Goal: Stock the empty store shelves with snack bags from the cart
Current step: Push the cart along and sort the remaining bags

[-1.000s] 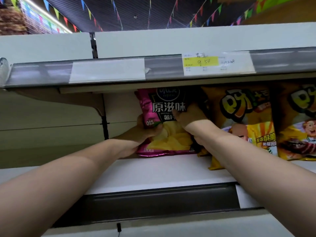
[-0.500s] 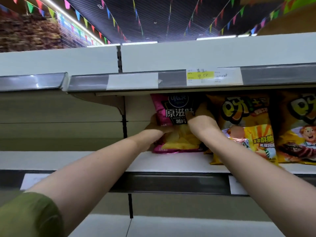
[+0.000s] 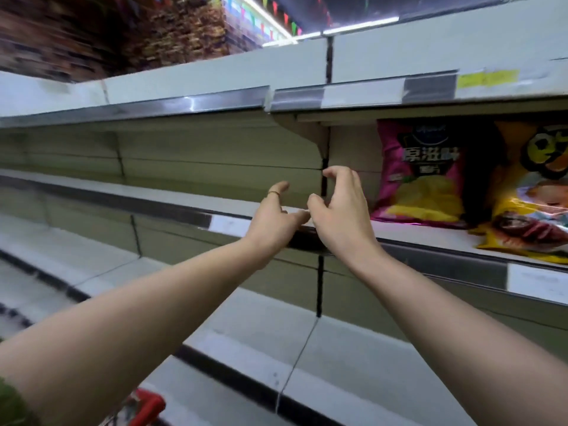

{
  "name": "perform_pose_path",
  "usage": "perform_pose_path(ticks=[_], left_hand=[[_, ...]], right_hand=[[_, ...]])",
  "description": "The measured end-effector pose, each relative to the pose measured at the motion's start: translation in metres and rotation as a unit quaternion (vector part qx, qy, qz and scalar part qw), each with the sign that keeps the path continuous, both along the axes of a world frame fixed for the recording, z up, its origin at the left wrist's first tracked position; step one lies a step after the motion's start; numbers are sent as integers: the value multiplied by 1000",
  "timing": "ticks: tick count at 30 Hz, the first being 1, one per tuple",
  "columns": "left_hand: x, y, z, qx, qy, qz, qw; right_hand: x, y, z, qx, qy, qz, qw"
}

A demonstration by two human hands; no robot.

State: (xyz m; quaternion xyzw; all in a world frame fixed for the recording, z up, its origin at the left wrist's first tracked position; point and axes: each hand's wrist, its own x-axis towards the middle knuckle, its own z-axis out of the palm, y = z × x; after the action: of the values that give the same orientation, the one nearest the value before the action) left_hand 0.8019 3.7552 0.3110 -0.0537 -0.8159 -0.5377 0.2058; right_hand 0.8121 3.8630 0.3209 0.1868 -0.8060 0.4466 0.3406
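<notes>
A pink chip bag [image 3: 421,173] stands upright on the white shelf [image 3: 399,233], with a yellow snack bag [image 3: 531,192] leaning beside it on the right. My left hand [image 3: 275,219] and my right hand [image 3: 341,210] hover side by side in front of the shelf edge, left of the pink bag and apart from it. Both hands hold nothing and their fingers are curled but spread. A ring shows on one left finger. The red cart handle [image 3: 147,407] peeks in at the bottom left.
Bare white shelves [image 3: 92,186] run off to the left at several heights. A shelf bracket [image 3: 307,133] and a dark upright post [image 3: 321,272] sit just behind my hands. Price-label strips [image 3: 362,95] line the upper shelf edge.
Both hands have let go of the pink bag and pulled back to the left. The view has swung left and down, so the bags now sit at the right.
</notes>
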Motion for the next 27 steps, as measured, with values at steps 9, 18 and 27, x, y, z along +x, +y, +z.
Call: perform_pose_path(ticks=[9, 18, 27], left_hand=[[69, -147, -26, 46, -7, 144, 989], [150, -302, -83, 111, -69, 288, 949], [205, -413, -150, 126, -149, 405, 893]], right_hand=[[18, -143, -3, 1, 11, 150, 989], [51, -317, -55, -5, -53, 292, 955], [81, -450, -137, 46, -161, 392, 905]])
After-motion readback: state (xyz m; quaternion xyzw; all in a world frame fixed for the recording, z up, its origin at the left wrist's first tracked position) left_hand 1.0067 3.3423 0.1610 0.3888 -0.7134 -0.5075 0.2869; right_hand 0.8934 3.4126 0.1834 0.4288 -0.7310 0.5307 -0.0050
